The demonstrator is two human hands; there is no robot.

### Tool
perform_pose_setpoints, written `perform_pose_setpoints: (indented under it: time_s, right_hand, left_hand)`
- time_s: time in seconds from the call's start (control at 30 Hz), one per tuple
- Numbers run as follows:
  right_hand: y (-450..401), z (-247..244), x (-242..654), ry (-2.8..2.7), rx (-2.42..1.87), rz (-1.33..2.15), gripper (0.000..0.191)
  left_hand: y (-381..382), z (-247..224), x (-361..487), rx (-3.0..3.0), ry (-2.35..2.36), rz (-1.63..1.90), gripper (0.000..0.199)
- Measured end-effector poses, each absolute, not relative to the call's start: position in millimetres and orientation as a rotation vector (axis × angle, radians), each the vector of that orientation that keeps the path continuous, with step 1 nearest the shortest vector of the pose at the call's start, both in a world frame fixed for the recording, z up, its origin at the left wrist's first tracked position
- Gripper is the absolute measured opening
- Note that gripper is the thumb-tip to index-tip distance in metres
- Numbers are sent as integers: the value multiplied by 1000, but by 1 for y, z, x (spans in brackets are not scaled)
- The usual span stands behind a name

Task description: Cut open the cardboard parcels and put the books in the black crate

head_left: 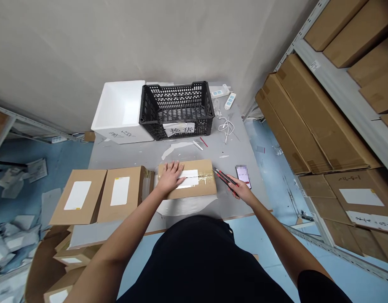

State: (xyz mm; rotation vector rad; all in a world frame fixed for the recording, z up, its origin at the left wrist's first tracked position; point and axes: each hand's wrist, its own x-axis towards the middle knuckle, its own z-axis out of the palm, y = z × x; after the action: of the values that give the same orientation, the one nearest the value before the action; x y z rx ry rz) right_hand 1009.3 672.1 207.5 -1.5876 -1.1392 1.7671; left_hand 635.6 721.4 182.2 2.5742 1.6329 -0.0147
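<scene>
1. Pressing down on a kraft cardboard carton [196, 185], the left hand [170, 177] lies open, its fingers spread on the carton's top near the left end. The carton lies flat and closed near the front edge of a grey table [127, 155]. A white label [189, 179] sits on its top, and a band of clear packing tape [206, 179] glints across the middle.
2. Gripping a red-and-black utility knife [223, 180], the right hand [241, 189] has its fingers closed around the handle, just beside the carton's right end. The knife's tip reaches that end, but whether it touches the cardboard or shows a blade cannot be told.
3. Lying just right of the knife, a smartphone [243, 176] rests on the table with its screen lit and blurred.
4. Sitting to the carton's left are two more kraft cartons [121, 193] [78, 197], each with a white label.
5. Standing farther back are a black plastic crate [177, 110] with a paper sign bearing handwritten characters [178, 129] and, touching its left side, a white foam box [119, 110].
6. Scattered right of the crate are a white power strip [230, 101] and a coiled white cable [226, 128].
7. Filling the right side, steel shelving [339, 71] holds flattened cardboard [317, 118].
</scene>
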Motion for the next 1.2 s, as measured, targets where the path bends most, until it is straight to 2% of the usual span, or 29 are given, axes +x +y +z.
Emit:
perform_pose_setpoints:
  time_s: [0.9,1.2]
  right_hand:
    - [615,203,1001,-1036,-1693,1741,77]
    - [632,203,1016,-1082,-1656,1703,75]
  left_hand:
    - [720,183,633,2539,1597,-4,61]
    - [720,185,631,2539,1575,13,60]
